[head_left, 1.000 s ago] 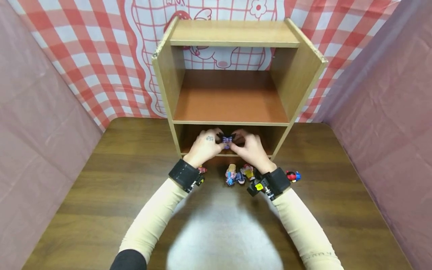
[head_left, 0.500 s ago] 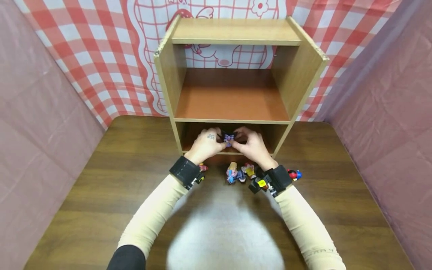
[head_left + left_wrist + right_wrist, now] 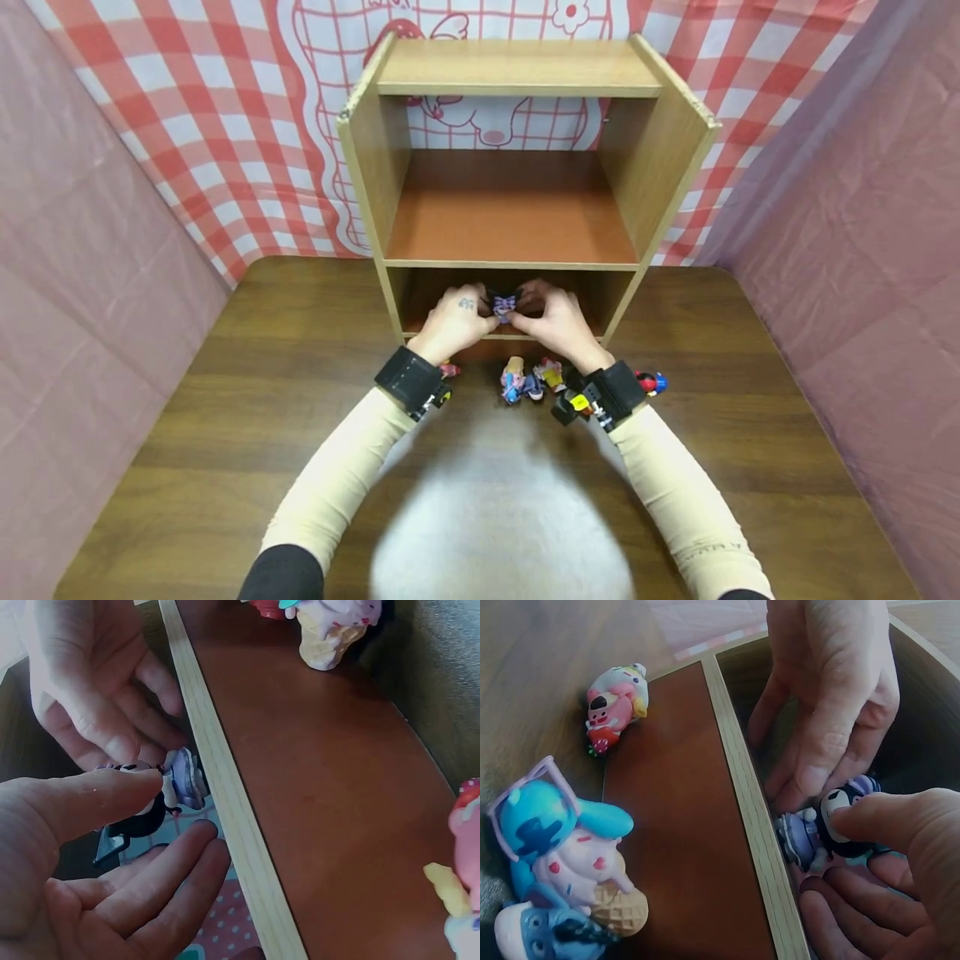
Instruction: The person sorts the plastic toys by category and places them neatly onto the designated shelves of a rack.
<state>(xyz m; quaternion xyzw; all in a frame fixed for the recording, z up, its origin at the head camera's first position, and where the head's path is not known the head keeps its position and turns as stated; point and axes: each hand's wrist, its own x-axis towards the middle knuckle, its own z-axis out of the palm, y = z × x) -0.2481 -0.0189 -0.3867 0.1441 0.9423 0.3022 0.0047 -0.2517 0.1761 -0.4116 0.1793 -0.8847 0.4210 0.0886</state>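
Observation:
Between both hands, at the opening of the lower compartment, is a small figurine [image 3: 504, 307] with a black hooded head and a purple dress. My left hand [image 3: 455, 322] holds it from the left, thumb against it. From the right, my right hand [image 3: 557, 322] pinches its head, with the thumb across the front in the right wrist view. The purple dress of the figurine [image 3: 800, 838] lies close to the pale front edge [image 3: 754, 802] of the board. Fingers hide part of the figurine, and whether it touches the compartment floor I cannot tell.
A wooden shelf unit [image 3: 517, 71] stands at the back of the table [image 3: 300, 400]. In front of it lie an ice-cream-cone figurine [image 3: 513, 382], a dark blue figurine [image 3: 533, 388], a yellow-and-pink figurine [image 3: 551, 374], a red-and-blue figurine [image 3: 651, 383] and a reddish figurine [image 3: 449, 369].
The head view shifts slightly. Both hands stay at the lower compartment with the figurine between them, with only tiny finger and figurine movement.

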